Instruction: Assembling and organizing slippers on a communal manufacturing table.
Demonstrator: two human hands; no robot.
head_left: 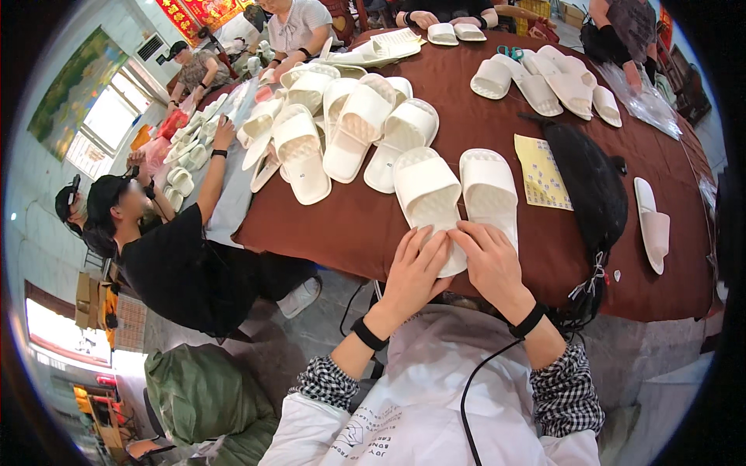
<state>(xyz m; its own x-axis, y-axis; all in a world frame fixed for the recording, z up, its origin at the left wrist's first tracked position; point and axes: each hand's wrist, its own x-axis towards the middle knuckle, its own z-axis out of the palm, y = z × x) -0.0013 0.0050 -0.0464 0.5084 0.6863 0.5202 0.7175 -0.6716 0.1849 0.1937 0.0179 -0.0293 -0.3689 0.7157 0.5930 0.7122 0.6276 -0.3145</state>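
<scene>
We see two white slippers point(458, 194) of matt, foam-like stuff, their straps embossed with a fine grid; our bare left hand point(412, 272) and right hand point(489, 260) rest on their heels. They lie on a table point(350, 225) covered in smooth, dull reddish-brown cloth. Beside them sits a yellow paper sheet point(540, 175) and a black bag point(590, 186) of matt fabric. Our cuffs point(567, 388) are checked woven cloth, our wristbands point(528, 320) black and matt

Single head-worn fisheye view: looks steeply down, close above the near edge of the brown table point(482, 132), facing across it.
</scene>
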